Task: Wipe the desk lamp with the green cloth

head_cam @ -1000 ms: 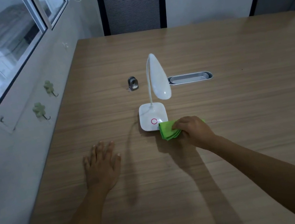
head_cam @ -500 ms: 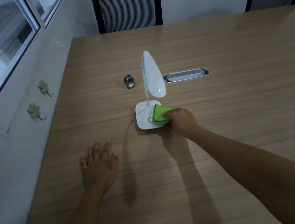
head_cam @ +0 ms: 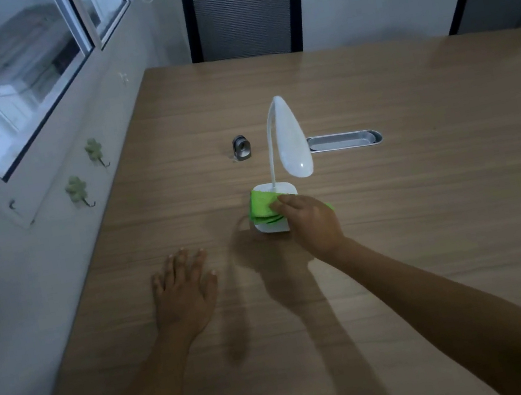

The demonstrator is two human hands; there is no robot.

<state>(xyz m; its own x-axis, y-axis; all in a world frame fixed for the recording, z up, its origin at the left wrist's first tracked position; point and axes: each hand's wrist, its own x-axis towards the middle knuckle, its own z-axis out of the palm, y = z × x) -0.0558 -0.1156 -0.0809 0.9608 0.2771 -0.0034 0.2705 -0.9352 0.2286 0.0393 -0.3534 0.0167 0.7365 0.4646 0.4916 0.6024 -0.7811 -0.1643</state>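
Note:
A white desk lamp (head_cam: pixel 289 138) with a thin bent neck and a drooping oval head stands on the wooden table (head_cam: pixel 427 202). Its square white base (head_cam: pixel 285 187) is mostly covered by the folded green cloth (head_cam: pixel 262 205). My right hand (head_cam: pixel 311 219) presses the cloth onto the left part of the base, fingers closed on it. My left hand (head_cam: pixel 184 294) lies flat on the table to the left of the lamp, fingers apart, holding nothing.
A small grey metal object (head_cam: pixel 241 147) stands behind the lamp to its left. A grey cable slot (head_cam: pixel 345 140) is set into the table behind the lamp's head. Two black chairs (head_cam: pixel 245 19) stand at the far edge. The wall and window (head_cam: pixel 6 85) run along the left.
My right hand carried the green cloth from the table beside the base up onto the base, then leftward across it. My left hand stayed flat on the table.

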